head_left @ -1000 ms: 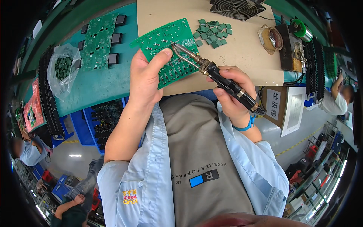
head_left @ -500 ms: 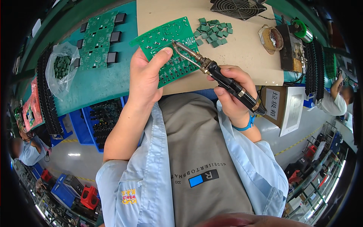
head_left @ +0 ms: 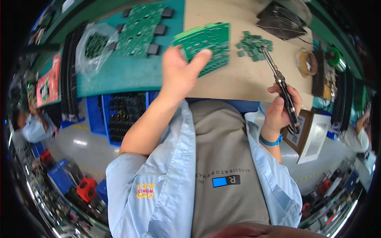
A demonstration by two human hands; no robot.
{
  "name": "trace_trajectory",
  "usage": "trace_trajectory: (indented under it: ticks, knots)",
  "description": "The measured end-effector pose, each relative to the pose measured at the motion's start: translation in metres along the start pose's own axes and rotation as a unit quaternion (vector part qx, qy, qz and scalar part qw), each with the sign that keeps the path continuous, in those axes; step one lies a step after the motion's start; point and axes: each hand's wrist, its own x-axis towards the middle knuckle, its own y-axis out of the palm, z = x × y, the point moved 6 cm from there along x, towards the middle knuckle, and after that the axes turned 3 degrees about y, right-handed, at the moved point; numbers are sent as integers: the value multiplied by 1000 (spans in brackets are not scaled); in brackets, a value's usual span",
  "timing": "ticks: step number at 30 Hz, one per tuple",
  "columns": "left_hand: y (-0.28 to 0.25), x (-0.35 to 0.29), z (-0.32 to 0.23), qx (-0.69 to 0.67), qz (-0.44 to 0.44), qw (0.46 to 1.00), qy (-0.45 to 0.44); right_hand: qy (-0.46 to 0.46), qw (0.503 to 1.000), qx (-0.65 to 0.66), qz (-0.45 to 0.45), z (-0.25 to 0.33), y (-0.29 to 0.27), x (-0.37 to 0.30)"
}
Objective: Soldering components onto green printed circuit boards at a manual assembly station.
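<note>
My left hand (head_left: 179,73) grips a green circuit board (head_left: 216,41) by its lower left edge, thumb across its face, above the seam between green mat and tan board. Motion blurs the board's small parts. In my right hand (head_left: 279,112) is a black-handled soldering iron (head_left: 281,81), its metal end pointing up and away from me. Apart from the circuit board, the tip overlaps a loose heap of small green square pieces (head_left: 252,43); whether it touches them I cannot tell.
Joined green boards with black blocks (head_left: 139,33) lie on the green mat, beside a clear bag of small green pieces (head_left: 96,45). A black fan (head_left: 278,23), a round tip-cleaning dish (head_left: 306,63) and a solder spool (head_left: 337,59) stand right. Blue bins (head_left: 97,115) sit below the table edge.
The soldering iron has come off the circuit board and swung right, now more upright. The circuit board has tilted in my left hand. The whole view has shifted.
</note>
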Motion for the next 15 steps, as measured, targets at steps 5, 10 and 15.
trace_trajectory:
  ticks: [5,10,15]
  knots:
    - [-14,-4,-22,186,-26,973,135,11,981,-117,-151,-15,-58,8]
    - [24,4,-57,355,124,835,402,32,942,-229,-242,-22,-91,22]
    - [49,8,-65,355,175,783,480,72,951,-176,-243,-27,-90,25]
